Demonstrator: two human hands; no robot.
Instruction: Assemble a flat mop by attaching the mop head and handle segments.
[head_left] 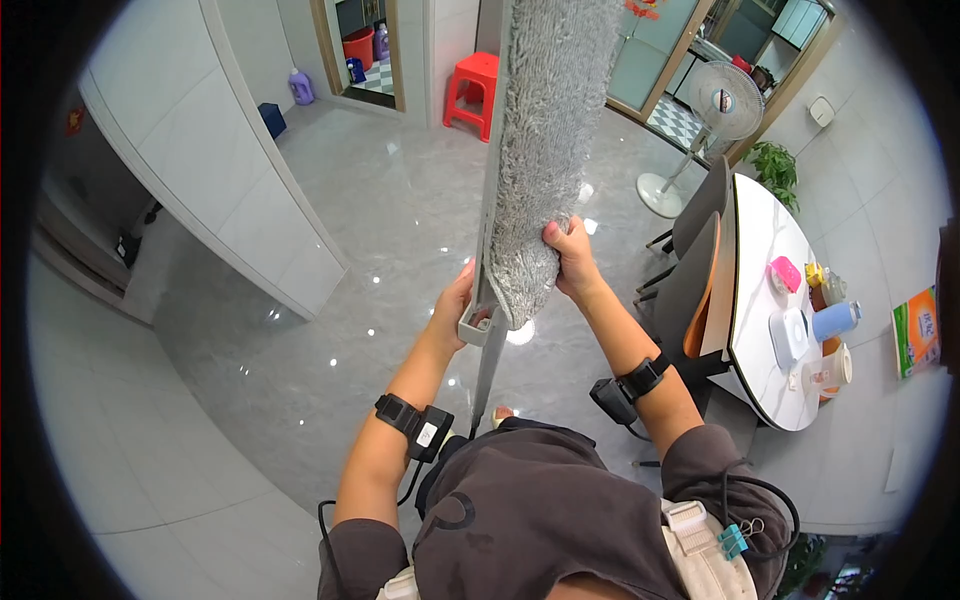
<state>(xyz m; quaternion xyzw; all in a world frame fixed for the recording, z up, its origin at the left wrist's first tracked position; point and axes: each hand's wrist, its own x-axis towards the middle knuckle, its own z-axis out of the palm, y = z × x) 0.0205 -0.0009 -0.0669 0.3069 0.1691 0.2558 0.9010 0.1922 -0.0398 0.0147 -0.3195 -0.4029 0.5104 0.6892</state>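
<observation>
A flat mop with a long grey microfibre pad (555, 110) stands upright in front of me, its head turned up lengthwise. My left hand (456, 304) is closed around the lower left end of the mop's white-grey frame (474, 328), with its fingers mostly behind it. On the other side, my right hand (573, 258) pinches the pad's lower right edge, thumb on the fluffy face. The pad's lower corner hangs loose and folded past the frame's end. Below, the mop's metal pole (488, 375) slants down toward my feet.
At the right stands a white-topped table (765, 345) with a blue cup (836, 319) and containers, and grey chairs (690, 280) beside it. Beyond are a standing fan (725, 105) and a red stool (470, 95). A tiled wall end (230, 180) juts out at left.
</observation>
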